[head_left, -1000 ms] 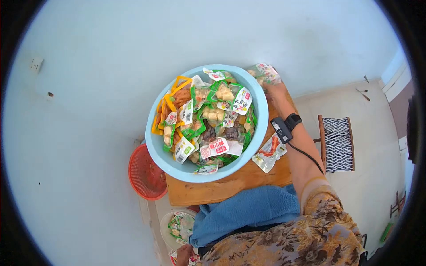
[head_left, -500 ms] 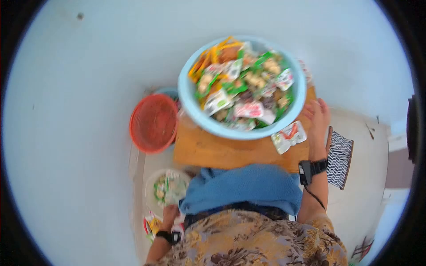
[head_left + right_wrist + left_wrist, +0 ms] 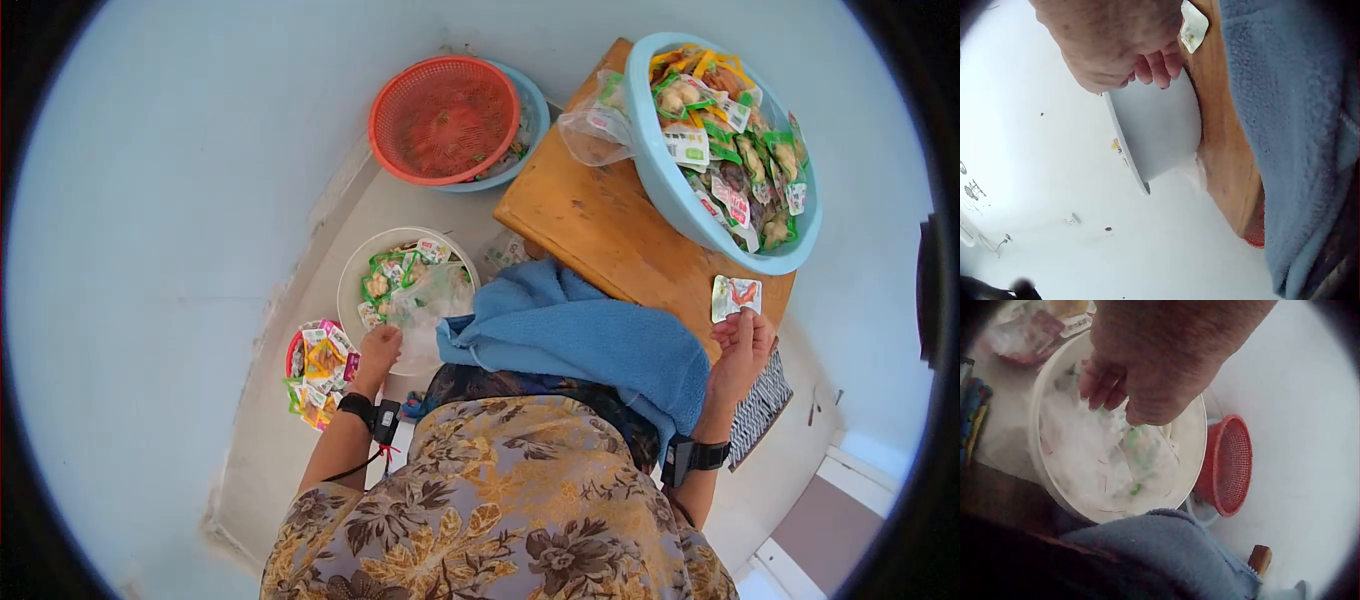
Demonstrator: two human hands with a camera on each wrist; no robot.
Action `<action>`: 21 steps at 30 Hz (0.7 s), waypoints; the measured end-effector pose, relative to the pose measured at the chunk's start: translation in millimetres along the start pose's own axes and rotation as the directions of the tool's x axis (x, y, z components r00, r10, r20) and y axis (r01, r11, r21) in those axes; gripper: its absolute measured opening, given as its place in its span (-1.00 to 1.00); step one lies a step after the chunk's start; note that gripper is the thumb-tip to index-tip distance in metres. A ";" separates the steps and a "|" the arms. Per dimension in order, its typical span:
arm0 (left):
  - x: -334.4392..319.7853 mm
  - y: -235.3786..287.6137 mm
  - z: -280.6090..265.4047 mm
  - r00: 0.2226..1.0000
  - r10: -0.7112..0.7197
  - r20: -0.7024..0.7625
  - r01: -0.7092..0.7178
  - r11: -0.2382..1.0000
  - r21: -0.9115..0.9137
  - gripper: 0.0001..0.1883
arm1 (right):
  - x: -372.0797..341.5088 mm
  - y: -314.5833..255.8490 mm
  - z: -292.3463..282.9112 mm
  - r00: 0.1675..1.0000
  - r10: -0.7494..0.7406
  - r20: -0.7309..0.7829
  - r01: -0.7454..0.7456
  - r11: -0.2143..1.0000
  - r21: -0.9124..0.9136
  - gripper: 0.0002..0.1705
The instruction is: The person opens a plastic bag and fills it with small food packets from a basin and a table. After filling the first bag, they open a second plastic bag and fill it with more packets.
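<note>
My left hand [image 3: 381, 350] hovers at the rim of a white basin [image 3: 345, 290], fingers loosely curled. Inside are green-edged food packets [image 3: 378, 285] and a crumpled clear plastic bag [image 3: 420, 315]; in the left wrist view the fingertips hang over these. A small white packet with a reddish-orange picture [image 3: 737, 298] lies on the wooden table [image 3: 600, 230]. My right hand [image 3: 742, 350], with bent, relaxed fingers, overlaps that packet's near edge in the head view. The right wrist view has this hand in front of the blue tub's outer wall [image 3: 1157, 125], covering part of the packet.
A large blue tub [image 3: 650, 150] heaped with packets stands on the table, a clear bag [image 3: 600, 135] beside it. On the floor, a red colander [image 3: 445, 120] rests on another blue basin [image 3: 535, 110]. A smaller pile of packets [image 3: 322, 375] sits at left. A blue towel [image 3: 590, 330] covers the lap.
The view has swung left. My right hand has drawn back from packets beyond the tub to the single packet at the near side. The left hand has come up to the white basin.
</note>
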State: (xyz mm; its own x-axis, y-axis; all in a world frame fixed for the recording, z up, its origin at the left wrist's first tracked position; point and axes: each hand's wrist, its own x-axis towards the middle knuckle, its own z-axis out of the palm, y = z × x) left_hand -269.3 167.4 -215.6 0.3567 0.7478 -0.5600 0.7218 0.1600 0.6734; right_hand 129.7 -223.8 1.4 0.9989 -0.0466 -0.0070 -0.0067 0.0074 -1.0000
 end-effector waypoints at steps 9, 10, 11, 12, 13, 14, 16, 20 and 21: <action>22.2 35.9 14.9 0.817 0.568 -0.105 -0.461 0.751 0.473 -0.15 | -21.8 -17.2 26.9 0.974 0.048 0.221 -0.029 0.996 -0.088 -0.80; 26.6 42.0 19.0 0.817 0.568 -0.104 -0.465 0.753 0.466 -0.15 | -25.0 -17.6 28.4 0.973 0.063 0.221 -0.040 0.994 -0.105 -0.80; 30.1 47.8 23.1 0.813 0.578 -0.072 -0.476 0.730 0.491 -0.15 | -27.1 -16.6 28.2 0.974 0.059 0.220 -0.036 0.993 -0.109 -0.80; 34.6 50.3 26.5 0.807 0.588 -0.041 -0.487 0.704 0.517 -0.15 | -29.1 -14.8 27.8 0.965 0.072 0.254 -0.044 0.992 -0.116 -0.77; 39.1 52.9 29.4 0.805 0.591 -0.041 -0.490 0.703 0.515 -0.15 | -30.9 -14.4 28.6 0.954 0.085 0.286 -0.052 0.991 -0.121 -0.75; 43.8 55.8 32.5 0.842 0.539 0.015 -0.470 0.720 0.511 -0.22 | -33.3 -15.2 30.1 0.955 0.081 0.284 -0.048 0.992 -0.120 -0.75; 56.7 45.0 39.6 0.873 0.482 0.075 -0.449 0.734 0.510 -0.28 | -39.2 -17.4 33.8 0.939 0.139 0.316 -0.091 0.983 -0.161 -0.76; 74.9 36.1 39.0 0.911 0.409 0.052 -0.360 0.728 0.584 -0.71 | -43.1 -16.8 35.7 0.929 0.158 0.335 -0.090 0.974 -0.210 -0.73; 75.2 40.8 36.2 0.924 0.380 0.049 -0.326 0.711 0.624 -0.80 | -43.7 -16.3 35.2 0.925 0.165 0.343 -0.096 0.973 -0.209 -0.72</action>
State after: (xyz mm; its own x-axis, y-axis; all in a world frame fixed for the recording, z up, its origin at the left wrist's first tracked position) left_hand -191.5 206.8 -247.7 0.6330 0.7196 -0.2853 0.7667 -0.5317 0.3598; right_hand 87.9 -186.8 18.2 0.9386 0.3007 -0.1693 -0.1126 -0.1967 -0.9740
